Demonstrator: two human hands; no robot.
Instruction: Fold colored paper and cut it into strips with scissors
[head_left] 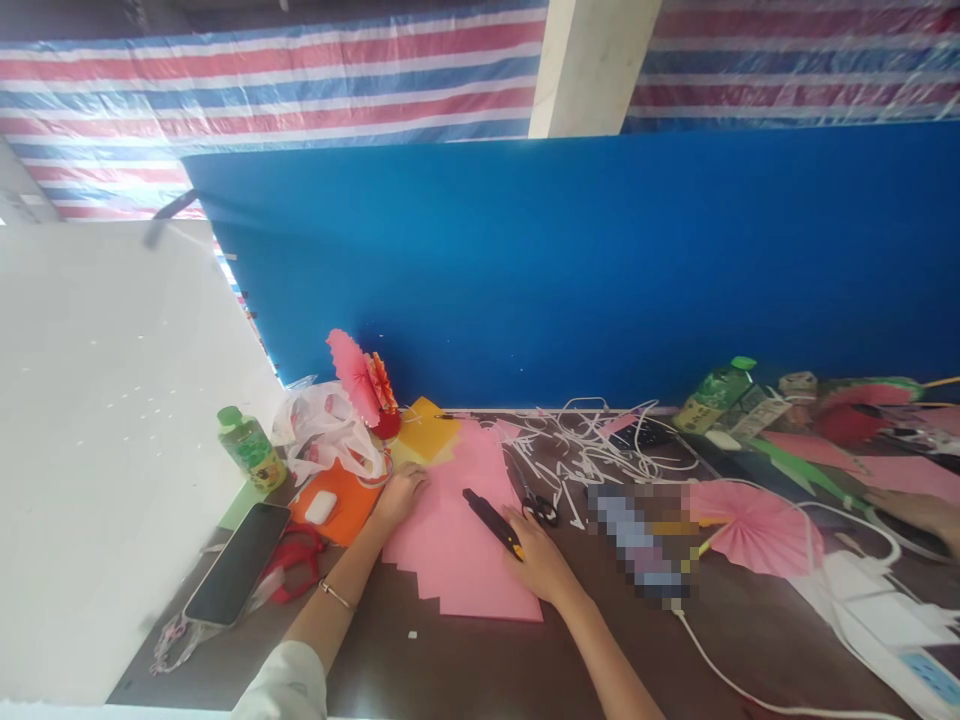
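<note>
Several sheets of pink paper [472, 570] lie in an uneven stack on the dark table in front of me. My left hand [403, 490] rests on the stack's upper left edge, fingers laid down on the paper close to the yellow paper [426, 428]. Over the right side of the stack is my right hand [534, 555], closed around the rear end of a black and yellow utility knife [489, 520]. The knife points up and left, above the pink paper. Black-handled scissors [541, 508] lie just beyond my right hand.
Tangled white cables and paper strips [581, 450] fill the back. At left are a phone [238, 565], red-handled scissors [296, 565], orange paper [341, 500], a white earphone case [321, 507] and a green-capped bottle [251, 450]. A pink paper fan [757, 530] and another person's hand [911, 510] are right.
</note>
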